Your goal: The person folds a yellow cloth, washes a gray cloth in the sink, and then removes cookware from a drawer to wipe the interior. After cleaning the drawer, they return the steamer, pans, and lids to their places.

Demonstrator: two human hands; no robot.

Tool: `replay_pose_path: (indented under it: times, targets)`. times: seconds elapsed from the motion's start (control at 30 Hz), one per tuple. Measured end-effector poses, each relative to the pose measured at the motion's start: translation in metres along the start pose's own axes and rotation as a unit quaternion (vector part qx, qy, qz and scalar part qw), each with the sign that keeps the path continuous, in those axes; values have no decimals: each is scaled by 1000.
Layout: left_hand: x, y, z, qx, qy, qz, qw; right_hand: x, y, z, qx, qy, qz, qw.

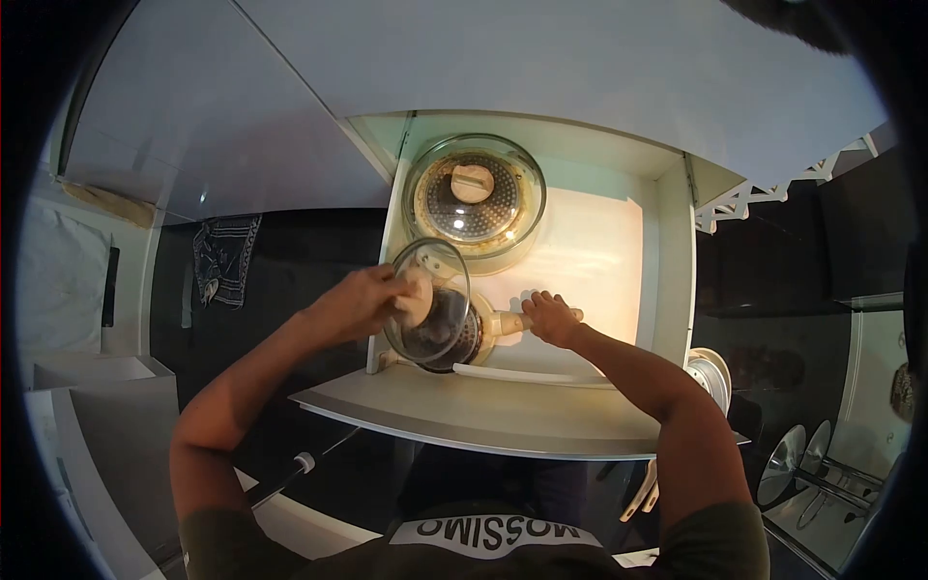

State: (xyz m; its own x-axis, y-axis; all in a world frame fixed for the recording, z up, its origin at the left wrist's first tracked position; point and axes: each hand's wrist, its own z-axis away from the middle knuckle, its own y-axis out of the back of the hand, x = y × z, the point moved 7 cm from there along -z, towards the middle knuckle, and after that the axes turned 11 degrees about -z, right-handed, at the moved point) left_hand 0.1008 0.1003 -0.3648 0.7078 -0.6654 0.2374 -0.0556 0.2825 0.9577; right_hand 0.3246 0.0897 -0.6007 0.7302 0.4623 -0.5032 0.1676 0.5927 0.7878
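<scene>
My left hand (372, 298) is closed round the pale knob of a glass lid (444, 333), which it holds tilted above a small saucepan (476, 338). The lid covers much of the saucepan from view; a dark, dotted inner surface shows at its right side. My right hand (551, 319) grips the saucepan's light handle (507, 323), which points to the right. Both are over an open white drawer (590, 246). Behind them in the drawer sits a larger pan (483, 259) with its glass lid (527, 174) on, topped by a wood-like knob.
A white strip (532, 378) runs along the inside of the drawer front (503, 425). Lids stand in a rack (783, 464) at the lower right. Stacked dishes (710, 380) are beside the drawer. A patterned cloth (224, 261) lies on the left.
</scene>
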Motion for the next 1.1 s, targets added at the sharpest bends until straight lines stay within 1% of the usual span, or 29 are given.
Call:
replay_pose_path:
  times: [0.07, 0.1, 0.13, 0.17, 0.2, 0.23, 0.27, 0.3, 0.33, 0.37, 0.4, 0.47, 0.5, 0.57, 0.6, 0.67, 0.7, 0.77, 0.8, 0.87, 0.93, 1.1]
  targets:
    - [-16, 5, 4, 32, 99, 110, 988, -2, 1, 3, 73, 9, 68, 995]
    - [-21, 2, 7, 46, 134, 166, 976, -3, -2, 6, 70, 6, 65, 995]
    - [-22, -2, 8, 43, 132, 169, 976, -5, -3, 10, 76, 7, 62, 995]
    - [-25, -4, 8, 54, 151, 210, 965, -5, -6, 13, 82, 8, 58, 995]
    - [-29, -5, 9, 66, 170, 248, 951, -5, -9, 13, 81, 6, 58, 995]
    - [-30, -11, 11, 52, 199, 321, 925, -5, -12, 13, 81, -6, 64, 995]
    - [-31, -20, 12, 52, 200, 322, 924, -4, -15, 13, 80, -16, 71, 994]
    - [-36, -29, 14, 84, 207, 369, 902, -7, -16, 13, 78, -14, 73, 994]
    - [-41, -36, 16, 116, 211, 413, 878, -6, -15, 13, 82, -25, 30, 996]
    - [-34, -39, 15, 109, 218, 533, 811, -5, -14, 14, 87, -35, -12, 996]
    - [-27, -31, 13, 111, 217, 533, 811, -11, -9, 15, 87, -35, -10, 996]
    - [-16, -26, 13, 88, 248, 679, 685, -8, -2, 22, 91, -123, -146, 977]
    - [-16, -24, 12, 88, 247, 679, 686, -11, 3, 26, 92, -123, -146, 977]
    - [-12, -15, 6, 108, 184, 756, 619, -26, 12, 31, 84, -45, -74, 993]
    - [-11, -11, 5, 108, 183, 756, 619, -27, 15, 33, 84, -46, -73, 993]
    - [-8, 1, 2, 136, 144, 790, 581, -30, 27, 39, 113, -43, -51, 991]
    - [-9, 2, 2, 134, 141, 790, 582, -30, 31, 45, 115, -45, -50, 991]
    - [-10, 1, 1, 122, 125, 817, 550, -30, 45, 64, 138, -45, -57, 988]
    - [-10, 2, -1, 120, 121, 817, 550, -29, 52, 72, 140, -49, -55, 987]
    - [-9, 3, -5, 113, 115, 808, 567, -27, 65, 90, 146, -54, -48, 987]
    - [-10, -4, -12, 114, 120, 809, 565, -23, 79, 109, 143, -65, -39, 987]
    - [-6, -21, -40, 110, 119, 833, 529, -21, 111, 158, 161, -45, -26, 986]
